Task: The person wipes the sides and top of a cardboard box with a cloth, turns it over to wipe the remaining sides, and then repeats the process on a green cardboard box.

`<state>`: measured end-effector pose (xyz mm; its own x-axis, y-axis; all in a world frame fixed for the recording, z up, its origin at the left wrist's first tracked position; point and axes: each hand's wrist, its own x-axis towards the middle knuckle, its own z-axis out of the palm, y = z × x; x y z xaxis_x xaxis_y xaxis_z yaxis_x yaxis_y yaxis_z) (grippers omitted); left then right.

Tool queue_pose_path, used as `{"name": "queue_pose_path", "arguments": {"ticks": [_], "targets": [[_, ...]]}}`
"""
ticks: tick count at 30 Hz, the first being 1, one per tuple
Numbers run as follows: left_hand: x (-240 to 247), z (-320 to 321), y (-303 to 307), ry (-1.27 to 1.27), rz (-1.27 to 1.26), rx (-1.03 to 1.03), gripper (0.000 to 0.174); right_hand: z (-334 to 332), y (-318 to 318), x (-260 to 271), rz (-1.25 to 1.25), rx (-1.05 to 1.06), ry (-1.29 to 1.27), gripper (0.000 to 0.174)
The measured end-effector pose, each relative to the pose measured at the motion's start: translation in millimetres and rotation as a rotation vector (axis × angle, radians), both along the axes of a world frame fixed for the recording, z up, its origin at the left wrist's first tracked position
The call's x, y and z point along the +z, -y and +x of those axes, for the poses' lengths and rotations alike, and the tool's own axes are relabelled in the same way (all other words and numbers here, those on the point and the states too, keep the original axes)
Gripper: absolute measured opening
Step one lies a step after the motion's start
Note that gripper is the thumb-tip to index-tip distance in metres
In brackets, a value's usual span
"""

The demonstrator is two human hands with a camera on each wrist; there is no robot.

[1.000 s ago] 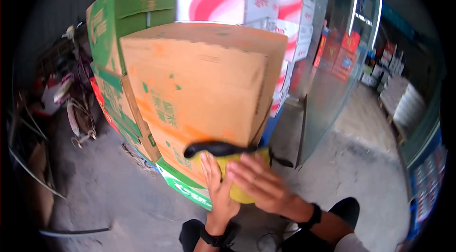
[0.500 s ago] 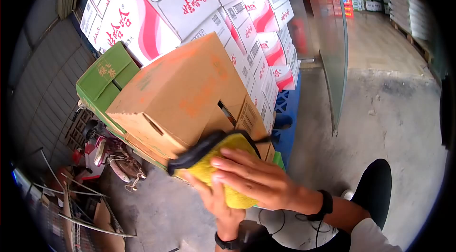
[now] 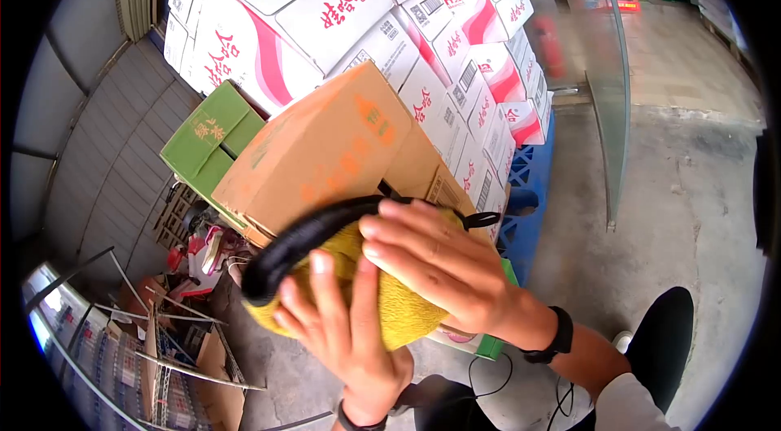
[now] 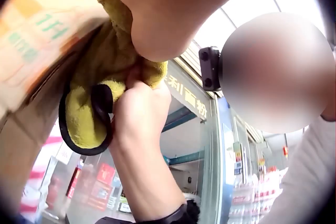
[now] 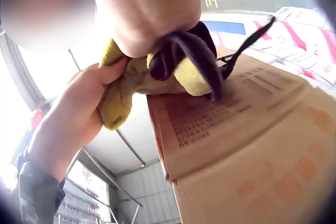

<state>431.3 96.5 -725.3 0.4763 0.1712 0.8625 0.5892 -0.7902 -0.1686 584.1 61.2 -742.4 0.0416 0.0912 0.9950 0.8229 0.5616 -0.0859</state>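
Note:
A yellow towel point(image 3: 403, 313) with black edging and a small black loop is bunched between both hands, in front of a brown carton point(image 3: 325, 150). My left hand point(image 3: 354, 329) spreads its fingers over the near side of the towel; in the right wrist view its thumb grips the cloth from beneath. My right hand point(image 3: 443, 268) lays its fingers across the towel's top right, and the left wrist view shows its thumb tucked under the folds. In the right wrist view the towel point(image 5: 115, 111) hangs close beside the carton point(image 5: 252, 129).
White-and-pink cartons point(image 3: 333, 12) are stacked behind on a blue pallet point(image 3: 521, 228). A green box point(image 3: 207, 134) sits left of the brown carton. A glass door point(image 3: 606, 89) stands to the right. Metal bars point(image 3: 195, 366) and cardboard are at lower left.
The head view has tilted and swung, bringing the carton's top and the white stack further into sight. Both hands and the towel appear higher and larger, with the towel more bunched and still held.

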Motion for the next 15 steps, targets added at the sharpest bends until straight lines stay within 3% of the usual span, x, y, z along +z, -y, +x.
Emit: {"name": "queue_pose_path", "arguments": {"ticks": [2, 3, 4, 8, 15], "targets": [[22, 14, -2, -0.023, 0.035, 0.067, 0.045, 5, -17, 18, 0.061, 0.041, -0.058, 0.044], [23, 13, -13, -0.166, 0.047, 0.154, 0.056, 6, -30, 13, -0.010, 0.057, -0.080, 0.048], [17, 12, -20, -0.168, 0.096, 0.102, 0.056, 2, -36, 1, -0.069, 0.133, -0.144, 0.051], [-18, -22, -29, -0.307, 0.070, -0.001, 0.058, -14, -9, -38, -0.183, -0.050, -0.043, 0.050], [-28, -46, -27, -0.266, 0.010, -0.115, 0.047, -48, 21, -30, -0.356, -0.288, -0.004, 0.044]]}}
